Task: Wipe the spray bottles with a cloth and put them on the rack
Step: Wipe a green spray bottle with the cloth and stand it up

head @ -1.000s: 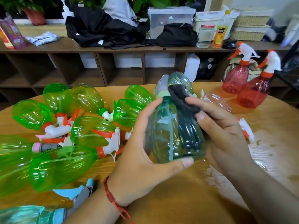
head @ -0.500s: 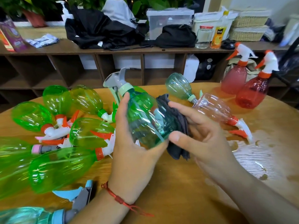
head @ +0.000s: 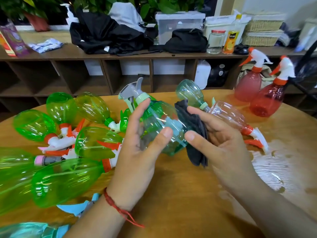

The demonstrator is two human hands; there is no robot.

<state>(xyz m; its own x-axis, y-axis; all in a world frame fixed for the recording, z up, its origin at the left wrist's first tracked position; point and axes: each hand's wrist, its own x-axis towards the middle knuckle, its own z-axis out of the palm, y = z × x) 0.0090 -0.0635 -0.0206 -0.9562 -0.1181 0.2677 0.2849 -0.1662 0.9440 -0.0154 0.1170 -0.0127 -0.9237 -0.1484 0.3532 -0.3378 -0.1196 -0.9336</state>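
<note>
My left hand grips a teal see-through spray bottle above the round wooden table; the bottle is tilted, its grey trigger head pointing up and left. My right hand holds a dark grey cloth against the bottle's base. Several green spray bottles lie on their sides at the left. Another teal bottle and a clear pink bottle lie behind my right hand. Two red bottles stand upright at the far right.
Water is spread over the table's right side. A blue-headed bottle lies at the near left edge. Behind the table runs a low wooden shelf unit carrying black bags, a plastic box, a jar and baskets. A dark frame shows at the far right.
The bottle went from upright in front of me to tilted with its head up and left. The cloth moved from the bottle's neck down to its base.
</note>
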